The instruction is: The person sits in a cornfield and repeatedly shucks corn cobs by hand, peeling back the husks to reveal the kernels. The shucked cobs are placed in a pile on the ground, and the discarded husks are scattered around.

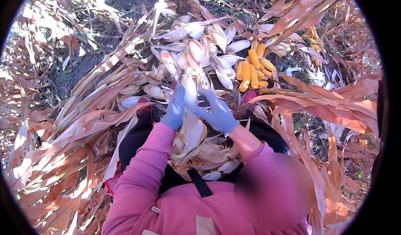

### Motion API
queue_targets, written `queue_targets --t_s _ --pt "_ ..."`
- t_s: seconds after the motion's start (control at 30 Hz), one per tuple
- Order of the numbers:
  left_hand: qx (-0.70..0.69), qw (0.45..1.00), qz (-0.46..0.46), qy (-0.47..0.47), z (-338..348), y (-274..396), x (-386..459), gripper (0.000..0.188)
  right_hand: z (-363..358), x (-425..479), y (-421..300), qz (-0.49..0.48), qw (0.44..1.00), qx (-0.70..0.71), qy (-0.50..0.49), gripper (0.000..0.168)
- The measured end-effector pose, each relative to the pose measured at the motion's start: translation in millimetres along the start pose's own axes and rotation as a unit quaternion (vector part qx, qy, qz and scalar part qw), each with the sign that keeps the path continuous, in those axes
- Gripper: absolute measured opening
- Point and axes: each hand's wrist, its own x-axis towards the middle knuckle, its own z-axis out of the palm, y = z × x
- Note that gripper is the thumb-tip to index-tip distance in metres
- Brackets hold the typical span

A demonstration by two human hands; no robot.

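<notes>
A husk-covered ear of corn points away from me between my two gloved hands, with loose pale husk leaves trailing towards my lap. My left hand, in a grey-blue knitted glove, lies along the ear's left side. Its far-side fingers are hidden, so its grip is unclear. On the other side, my right hand wears a matching glove. Its fingers are curved and spread, and the thumb reaches to the husk's edge. Just beyond both hands lies a heap of ears in dry husks.
Bare yellow corn cobs are piled right of the heap, near my right shoe. More bare cobs lie farther right. Dry corn stalks flank me on the left, and broad dry leaves on the right. Loose husks lie between my legs.
</notes>
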Motion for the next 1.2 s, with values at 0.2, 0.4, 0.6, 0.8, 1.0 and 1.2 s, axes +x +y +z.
queue_targets --t_s 0.2,0.4,0.6,0.8,1.0,1.2 --pt "0.041 0.986 0.157 -0.047 25 6 -14 0.041 15 4 5 -0.021 0.988 -0.126 0.091 0.041" --pt "0.180 0.947 0.236 -0.123 10 13 -11 0.047 5 5 -2 -0.054 0.990 -0.073 0.103 0.023" --pt "0.098 0.984 0.138 -0.056 7 8 -9 0.048 7 7 4 -0.108 0.986 -0.065 0.109 0.019" --pt "0.035 0.999 0.019 0.009 18 12 -10 0.045 -3 10 0 0.001 0.996 0.036 0.077 0.019" --pt "-0.062 0.998 0.004 0.002 -6 10 3 0.041 -5 1 -24 -0.056 0.992 0.017 -0.114 0.017" --pt "-0.049 0.996 0.059 0.040 -12 10 9 0.036 46 -48 -7 -0.068 0.872 -0.153 -0.460 0.018"
